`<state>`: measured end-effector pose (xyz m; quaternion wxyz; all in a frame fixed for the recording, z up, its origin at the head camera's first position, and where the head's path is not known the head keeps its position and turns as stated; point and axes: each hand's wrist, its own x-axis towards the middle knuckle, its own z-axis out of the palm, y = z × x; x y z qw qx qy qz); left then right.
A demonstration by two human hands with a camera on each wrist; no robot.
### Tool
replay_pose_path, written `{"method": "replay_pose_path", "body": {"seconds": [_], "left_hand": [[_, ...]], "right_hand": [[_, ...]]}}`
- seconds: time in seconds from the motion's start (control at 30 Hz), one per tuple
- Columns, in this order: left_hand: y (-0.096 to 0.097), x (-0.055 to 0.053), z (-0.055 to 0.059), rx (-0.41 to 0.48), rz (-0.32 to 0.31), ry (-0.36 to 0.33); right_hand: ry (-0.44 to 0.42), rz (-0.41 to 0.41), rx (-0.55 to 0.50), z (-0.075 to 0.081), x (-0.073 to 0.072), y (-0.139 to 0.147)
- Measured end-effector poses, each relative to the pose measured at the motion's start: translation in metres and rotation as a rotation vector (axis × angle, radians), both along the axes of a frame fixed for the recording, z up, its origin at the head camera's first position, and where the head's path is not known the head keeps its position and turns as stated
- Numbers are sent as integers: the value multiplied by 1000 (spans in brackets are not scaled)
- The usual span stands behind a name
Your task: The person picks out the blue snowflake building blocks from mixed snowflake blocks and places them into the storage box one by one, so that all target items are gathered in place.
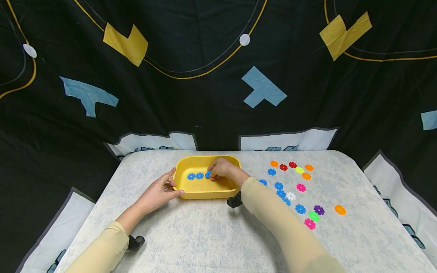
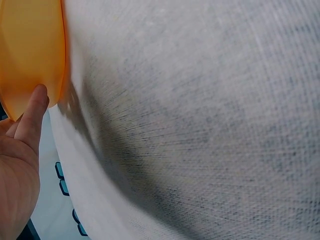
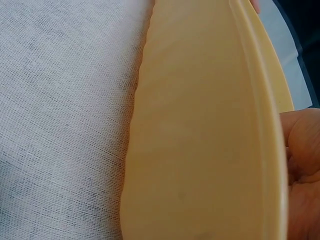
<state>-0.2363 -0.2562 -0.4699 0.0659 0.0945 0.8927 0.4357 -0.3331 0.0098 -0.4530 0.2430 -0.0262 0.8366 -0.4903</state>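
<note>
A shallow yellow plastic tray (image 1: 205, 195) sits toward the back of the table, left of the loose discs. My left hand (image 1: 157, 194) holds its left end, thumb along the front corner and fingers at the side rim. In the left wrist view the left hand (image 2: 22, 150) touches the tray's outer wall (image 2: 35, 45). Inside the tray, my right hand (image 1: 223, 169) pinches a blue notched flower disc (image 1: 208, 174). Just left of it, two blue flower discs (image 1: 195, 176) lie in a row. The tray wall (image 3: 200, 125) hides much of the right hand (image 3: 304, 150) in the right wrist view.
Scattered flower discs lie right of the tray on the pale cloth-covered table (image 1: 191, 235): several blue (image 1: 300, 209), several orange (image 1: 340, 210), red (image 1: 283, 167), pink (image 1: 310, 223), a purple (image 1: 319, 210), green (image 1: 313, 216) and white one (image 1: 291, 196). Behind hangs a dark curtain (image 1: 191, 110).
</note>
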Motion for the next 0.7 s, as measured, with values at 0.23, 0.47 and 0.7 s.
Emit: {"method": "replay_pose_path", "body": {"seconds": [0.23,0.47,0.7], "left_hand": [[0,0,0,-3,0,7],[1,0,0,-4,1,12],[0,0,1,-16,5,2]], "right_hand": [[6,18,38,7,0,2],[0,42,35,9,-3,6],[14,74,24,12,-3,14]]}}
